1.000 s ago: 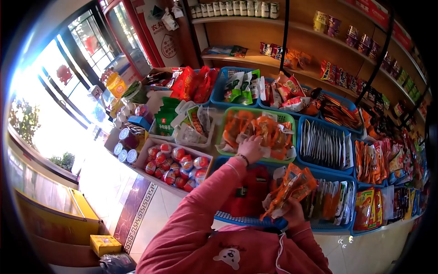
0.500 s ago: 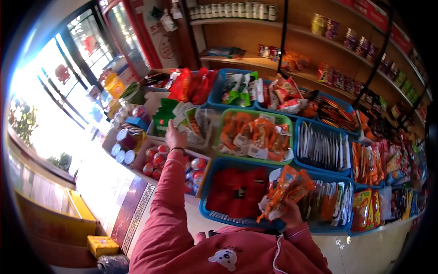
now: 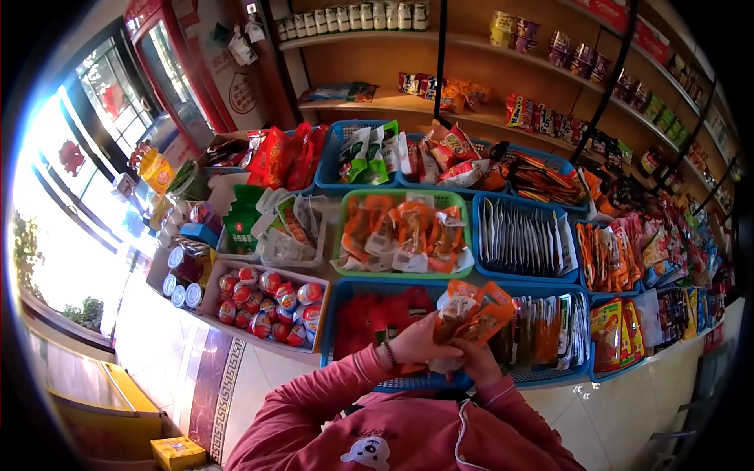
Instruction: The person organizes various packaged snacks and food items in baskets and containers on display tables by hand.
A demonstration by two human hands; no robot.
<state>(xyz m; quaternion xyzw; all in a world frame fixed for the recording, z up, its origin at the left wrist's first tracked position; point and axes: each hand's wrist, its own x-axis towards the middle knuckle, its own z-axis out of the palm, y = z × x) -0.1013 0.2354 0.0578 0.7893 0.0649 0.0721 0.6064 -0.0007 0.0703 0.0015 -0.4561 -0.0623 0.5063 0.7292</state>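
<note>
Both my hands meet in front of my chest, above a blue basket (image 3: 335, 314) of red packets (image 3: 369, 314). Between them is a bunch of orange snack packets (image 3: 491, 310) with clear wrappers. My left hand (image 3: 415, 343), with a dark bracelet at the wrist, is closed on the bunch from the left. From below and to the right, my right hand (image 3: 477, 363) grips the same packets. Some fingertips are hidden behind the wrappers. A green basket (image 3: 339, 265) beyond holds similar orange packets.
A carton of red-and-white egg-shaped candies (image 3: 271, 302) stands at left, near a clear plastic tub (image 3: 292, 250). Blue baskets with upright packets (image 3: 525, 239) fill the right. Shelves (image 3: 369, 35) with cans and snacks run along the back. A yellow box (image 3: 177, 453) sits on the floor.
My left hand has come back from the green packet and clear tub at the left to the orange packets in my right hand. The view has shifted slightly.
</note>
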